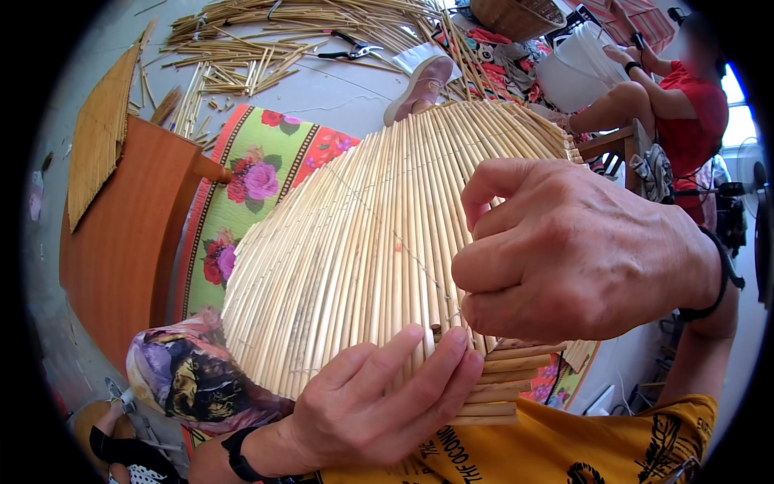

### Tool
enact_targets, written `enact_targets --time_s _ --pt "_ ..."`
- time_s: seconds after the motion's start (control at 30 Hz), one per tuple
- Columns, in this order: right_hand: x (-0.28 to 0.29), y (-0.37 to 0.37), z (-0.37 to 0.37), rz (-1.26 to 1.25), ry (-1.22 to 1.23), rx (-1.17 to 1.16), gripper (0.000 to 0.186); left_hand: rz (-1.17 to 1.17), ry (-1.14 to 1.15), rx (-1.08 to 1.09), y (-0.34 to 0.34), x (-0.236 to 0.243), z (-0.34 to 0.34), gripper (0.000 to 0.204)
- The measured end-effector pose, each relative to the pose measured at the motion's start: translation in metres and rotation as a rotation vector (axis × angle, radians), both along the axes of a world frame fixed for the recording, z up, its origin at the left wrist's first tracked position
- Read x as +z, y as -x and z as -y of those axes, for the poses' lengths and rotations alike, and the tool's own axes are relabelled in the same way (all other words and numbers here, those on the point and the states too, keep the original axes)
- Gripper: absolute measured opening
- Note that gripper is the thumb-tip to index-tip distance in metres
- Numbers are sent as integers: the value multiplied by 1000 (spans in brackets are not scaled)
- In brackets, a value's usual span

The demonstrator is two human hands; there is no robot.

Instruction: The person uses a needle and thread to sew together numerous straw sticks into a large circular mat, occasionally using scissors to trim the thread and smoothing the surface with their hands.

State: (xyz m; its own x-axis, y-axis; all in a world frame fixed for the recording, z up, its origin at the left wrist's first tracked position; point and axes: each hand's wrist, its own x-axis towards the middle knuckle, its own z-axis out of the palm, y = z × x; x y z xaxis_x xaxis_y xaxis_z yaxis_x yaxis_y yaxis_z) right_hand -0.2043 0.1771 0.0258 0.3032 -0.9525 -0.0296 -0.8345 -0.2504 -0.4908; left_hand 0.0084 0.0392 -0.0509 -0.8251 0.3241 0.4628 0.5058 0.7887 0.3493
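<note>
A fan-shaped panel of pale reed stalks (355,242) lies across my lap, the stalks side by side and stitched in rows. My left hand (379,403) rests on its near edge, fingers stretched over the stalks. Above the panel's right part, my right hand (572,250) is closed with the fingers curled in; what it pinches, if anything, is hidden. A thin dark thread (415,262) runs slantwise over the panel toward the right fingertips. Shorter stalks (504,379) lie crosswise at the near right corner, beside my left fingertips.
A flowered cloth (258,173) lies under the panel. An orange-brown wooden board (121,242) stands at left with another reed piece (101,133) on it. Pruning shears (351,50) and loose reeds (242,44) cover the far floor. A seated person in red (693,113) is near a white bucket (572,68).
</note>
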Motion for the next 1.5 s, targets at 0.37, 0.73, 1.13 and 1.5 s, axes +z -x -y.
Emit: enact_targets --time_s 0.37,0.73,1.13,1.5 --pt "2 0 0 7 -64 4 23 17 6 -3 0 2 -1 31" --pt "10 -1 4 -27 -201 22 24 25 -31 -14 3 2 -2 34" --pt "8 -6 6 1 -147 20 23 34 -26 -58 3 1 1 32" --pt "21 -3 14 -56 -323 30 19 34 -42 -46 7 5 1 31"
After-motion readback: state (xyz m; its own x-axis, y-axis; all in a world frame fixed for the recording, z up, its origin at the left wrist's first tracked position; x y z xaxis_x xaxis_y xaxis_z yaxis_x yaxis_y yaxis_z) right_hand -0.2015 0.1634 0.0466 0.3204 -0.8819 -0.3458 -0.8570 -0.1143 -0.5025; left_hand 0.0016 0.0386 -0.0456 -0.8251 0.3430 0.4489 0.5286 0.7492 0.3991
